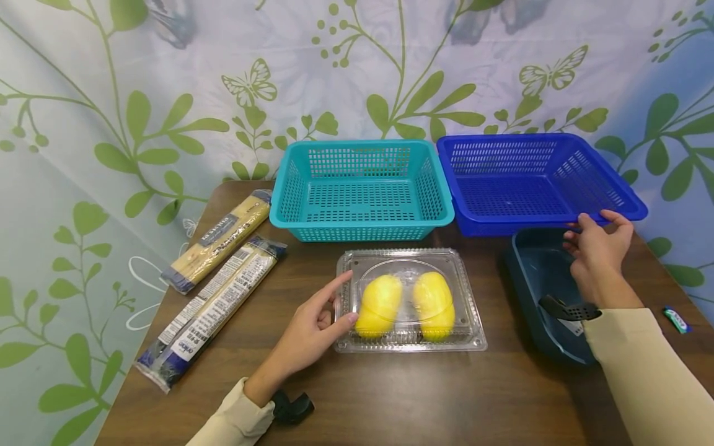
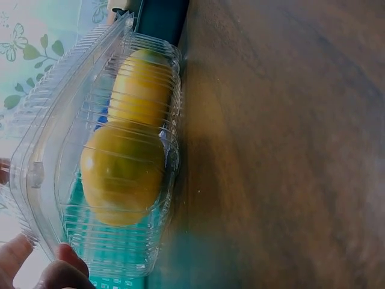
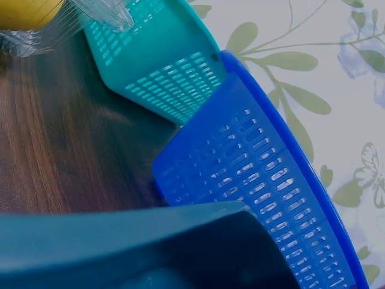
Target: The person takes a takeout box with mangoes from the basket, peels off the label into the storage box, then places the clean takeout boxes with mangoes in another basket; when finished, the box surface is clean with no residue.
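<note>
A clear plastic clamshell box (image 1: 409, 344) with two yellow mangoes (image 1: 379, 305) inside lies closed on the table. My left hand (image 1: 315, 325) is at its left edge, index finger and thumb extended over the lid's rim and the other fingers bent in. In the left wrist view, fingertips (image 2: 72, 259) are close against the box's corner. My right hand (image 1: 599, 251) reaches over a dark teal bin (image 1: 527, 291), its fingers loosely bent at the front rim of a blue basket (image 1: 491, 224). Whether they press on that rim is hard to tell.
A turquoise basket (image 1: 362, 232) stands at the back, beside the blue one. Two packs of dry noodles, one pale yellow (image 1: 217, 241) and one with a white label (image 1: 214, 310), lie at the left. A small green-and-white packet (image 1: 677, 319) lies near the right edge.
</note>
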`<state>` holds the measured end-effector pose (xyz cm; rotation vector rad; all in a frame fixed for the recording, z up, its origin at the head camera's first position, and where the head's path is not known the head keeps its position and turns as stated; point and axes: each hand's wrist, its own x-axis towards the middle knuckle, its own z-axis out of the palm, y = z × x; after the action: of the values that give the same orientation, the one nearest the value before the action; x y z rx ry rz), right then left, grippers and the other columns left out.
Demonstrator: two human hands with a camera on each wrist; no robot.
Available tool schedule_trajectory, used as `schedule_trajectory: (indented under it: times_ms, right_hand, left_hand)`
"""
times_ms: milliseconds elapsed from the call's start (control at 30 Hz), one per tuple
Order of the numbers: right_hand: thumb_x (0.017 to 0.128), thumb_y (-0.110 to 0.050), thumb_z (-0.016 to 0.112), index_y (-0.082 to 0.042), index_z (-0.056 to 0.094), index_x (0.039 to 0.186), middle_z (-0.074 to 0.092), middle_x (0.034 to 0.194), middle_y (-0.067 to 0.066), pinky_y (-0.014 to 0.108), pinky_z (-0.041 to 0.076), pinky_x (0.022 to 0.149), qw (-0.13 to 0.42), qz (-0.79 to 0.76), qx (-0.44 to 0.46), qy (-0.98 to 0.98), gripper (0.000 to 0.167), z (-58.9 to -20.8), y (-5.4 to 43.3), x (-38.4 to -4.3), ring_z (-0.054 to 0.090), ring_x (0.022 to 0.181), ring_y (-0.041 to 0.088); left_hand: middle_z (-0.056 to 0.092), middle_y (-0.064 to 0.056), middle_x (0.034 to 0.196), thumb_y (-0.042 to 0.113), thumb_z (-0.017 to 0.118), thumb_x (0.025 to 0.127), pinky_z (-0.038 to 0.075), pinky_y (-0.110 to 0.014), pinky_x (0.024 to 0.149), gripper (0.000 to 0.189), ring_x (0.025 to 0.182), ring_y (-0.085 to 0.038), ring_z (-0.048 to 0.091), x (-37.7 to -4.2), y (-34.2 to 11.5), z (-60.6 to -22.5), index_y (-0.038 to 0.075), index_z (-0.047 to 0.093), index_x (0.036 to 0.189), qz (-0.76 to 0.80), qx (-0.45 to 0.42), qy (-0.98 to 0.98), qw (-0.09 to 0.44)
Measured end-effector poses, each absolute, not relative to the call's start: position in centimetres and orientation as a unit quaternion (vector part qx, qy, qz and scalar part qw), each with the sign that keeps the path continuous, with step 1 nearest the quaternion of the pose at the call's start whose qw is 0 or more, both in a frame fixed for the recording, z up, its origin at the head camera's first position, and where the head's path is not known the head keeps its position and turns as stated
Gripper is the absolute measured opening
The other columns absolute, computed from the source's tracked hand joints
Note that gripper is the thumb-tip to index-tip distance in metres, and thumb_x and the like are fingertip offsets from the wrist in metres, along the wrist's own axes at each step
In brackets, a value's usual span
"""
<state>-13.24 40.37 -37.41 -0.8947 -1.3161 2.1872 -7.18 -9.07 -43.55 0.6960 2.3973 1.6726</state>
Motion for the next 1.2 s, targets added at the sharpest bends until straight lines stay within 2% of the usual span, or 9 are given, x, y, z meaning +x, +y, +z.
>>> schedule_trajectory:
  times_ms: [100, 200, 367, 500, 633, 733, 967, 1200]
  right_hand:
    - [0.094, -0.012, 0.074, -0.030, 0.038, 0.118, 0.067, 0.084, 0.004, 0.028, 0.050, 0.051, 0.223, 0.791, -0.317, -0.473, 0.047, -37.4, 40.4, -13.3, 0.059, 0.052, 0.018]
    - [0.094, -0.011, 0.074, -0.029, 0.038, 0.117, 0.068, 0.082, 0.004, 0.027, 0.049, 0.050, 0.224, 0.791, -0.316, -0.473, 0.046, -37.4, 40.5, -13.2, 0.057, 0.050, 0.018]
    - [0.093, -0.007, 0.074, -0.028, 0.039, 0.117, 0.063, 0.095, 0.004, 0.027, 0.046, 0.048, 0.228, 0.803, -0.306, -0.459, 0.047, -37.4, 40.6, -13.2, 0.054, 0.052, 0.018]
    - [0.093, -0.004, 0.073, -0.026, 0.039, 0.117, 0.057, 0.100, 0.005, 0.027, 0.043, 0.046, 0.232, 0.809, -0.296, -0.451, 0.047, -37.4, 40.7, -13.2, 0.053, 0.055, 0.017]
    - [0.093, -0.004, 0.073, -0.027, 0.038, 0.117, 0.058, 0.100, 0.005, 0.029, 0.042, 0.046, 0.226, 0.809, -0.298, -0.453, 0.048, -37.4, 40.6, -13.2, 0.051, 0.055, 0.018]
    - [0.093, -0.006, 0.074, -0.027, 0.038, 0.117, 0.058, 0.101, 0.005, 0.029, 0.042, 0.046, 0.224, 0.807, -0.299, -0.457, 0.048, -37.3, 40.6, -13.2, 0.051, 0.056, 0.018]
    - [0.093, -0.006, 0.073, -0.027, 0.038, 0.117, 0.059, 0.099, 0.004, 0.029, 0.041, 0.046, 0.221, 0.803, -0.304, -0.461, 0.048, -37.5, 40.7, -13.2, 0.050, 0.054, 0.018]
    - [0.093, -0.009, 0.075, -0.029, 0.039, 0.117, 0.065, 0.090, 0.004, 0.029, 0.043, 0.047, 0.212, 0.799, -0.309, -0.470, 0.047, -37.5, 40.9, -13.2, 0.048, 0.051, 0.018]
  left_hand:
    - [0.052, -0.004, 0.099, 0.032, 0.072, 0.098, 0.029, -0.023, 0.043, 0.066, 0.050, -0.005, 0.029, -7.1, -9.0, -43.4, 0.035, 0.041, 0.156, 0.561, 0.226, 0.793, 0.073]
    - [0.054, -0.004, 0.102, 0.030, 0.073, 0.097, 0.030, -0.022, 0.043, 0.066, 0.049, -0.005, 0.030, -7.0, -9.1, -43.1, 0.037, 0.042, 0.155, 0.571, 0.211, 0.789, 0.080]
    - [0.058, -0.004, 0.107, 0.031, 0.075, 0.095, 0.032, -0.021, 0.043, 0.064, 0.046, -0.005, 0.031, -6.8, -9.1, -42.3, 0.040, 0.047, 0.151, 0.581, 0.178, 0.791, 0.077]
    - [0.061, -0.003, 0.106, 0.030, 0.077, 0.093, 0.033, -0.022, 0.042, 0.063, 0.043, -0.006, 0.032, -6.6, -9.1, -41.7, 0.038, 0.051, 0.150, 0.582, 0.158, 0.795, 0.063]
    - [0.061, -0.005, 0.100, 0.026, 0.077, 0.093, 0.048, -0.029, 0.043, 0.062, 0.040, -0.013, 0.046, -6.5, -9.0, -41.5, 0.036, 0.052, 0.149, 0.596, 0.142, 0.787, 0.076]
    - [0.060, -0.007, 0.098, 0.025, 0.076, 0.094, 0.055, -0.038, 0.046, 0.062, 0.041, -0.022, 0.056, -6.4, -9.0, -41.5, 0.036, 0.050, 0.150, 0.601, 0.142, 0.782, 0.090]
    - [0.060, -0.007, 0.099, 0.017, 0.073, 0.096, 0.053, -0.039, 0.042, 0.064, 0.040, -0.026, 0.058, -6.2, -9.0, -41.1, 0.036, 0.046, 0.151, 0.594, 0.159, 0.784, 0.089]
    - [0.060, -0.007, 0.106, 0.017, 0.069, 0.099, 0.053, -0.038, 0.046, 0.062, 0.045, -0.030, 0.062, -6.6, -9.0, -39.4, 0.041, 0.045, 0.151, 0.592, 0.172, 0.781, 0.101]
